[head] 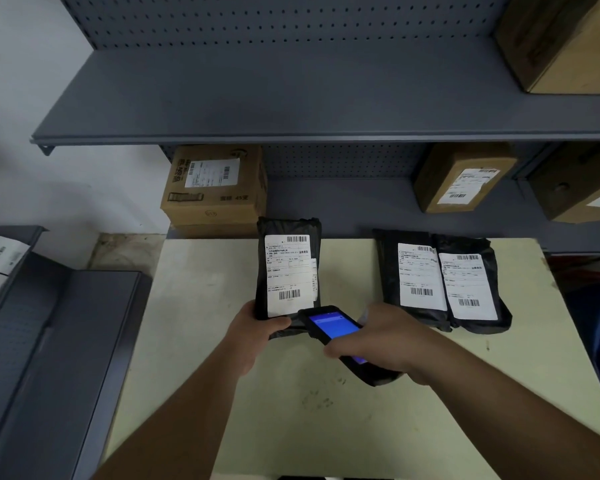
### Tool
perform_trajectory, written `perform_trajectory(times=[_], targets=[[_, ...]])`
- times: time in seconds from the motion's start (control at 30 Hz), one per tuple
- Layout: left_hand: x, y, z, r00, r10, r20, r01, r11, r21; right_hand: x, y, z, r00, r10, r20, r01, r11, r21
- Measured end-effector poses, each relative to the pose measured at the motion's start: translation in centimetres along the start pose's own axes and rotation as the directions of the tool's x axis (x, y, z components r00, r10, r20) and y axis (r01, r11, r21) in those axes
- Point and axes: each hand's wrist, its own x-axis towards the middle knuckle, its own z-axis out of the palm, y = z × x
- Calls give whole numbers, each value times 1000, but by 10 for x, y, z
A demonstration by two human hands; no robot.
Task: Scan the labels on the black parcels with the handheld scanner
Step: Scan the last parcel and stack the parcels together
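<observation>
- Left hand point(257, 327), centre of the frame: fingers closed around the lower end of a black parcel point(288, 268), thumb lying across its front. The fingers behind the parcel are hidden.
- The held parcel is raised with its white label point(288, 271) facing the camera. Barcodes show at the label's top and bottom; the printed text is too small to read.
- Right hand point(385, 341), just right of centre: fingers wrapped around a handheld scanner point(333, 329). Its blue screen is lit; the hand covers the lower half of the screen and most of the body. The scanner's upper end overlaps the parcel's lower right corner in this view; whether they touch cannot be told.
- Two more black parcels point(440, 282) lie flat on the pale desk point(201, 306), right of centre, labels up. The right one overlaps the edge of the left one, hiding part of its label.
- Grey shelving point(291, 98) fills the upper frame. A cardboard box point(215, 188) with a label stands under the upper shelf, behind the held parcel, which hides its lower right part.
- A second labelled box point(461, 178) sits upper right; two others are cut off by the right edge.
- Lower left: a dark grey unit point(66, 341), with labelled items on it cropped by the left edge and blurred.
- A blue object at the right edge is cut off and cannot be identified.
</observation>
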Motion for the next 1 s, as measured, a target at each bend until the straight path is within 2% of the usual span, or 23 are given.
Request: perform_trajectory(times=[0.27,0.67,1.0], targets=[[-7,17,38,999,19,41,-21,999,34,-12,20,-24,1000,0,-26,1,999,45],[-13,38,125,981,15,192,-21,999,27,-24,69,-66,994,22,-104,-8,991,137],[-13,48,194,977,-11,215,10,1000,6,-30,111,-103,987,46,-155,-11,976,219]])
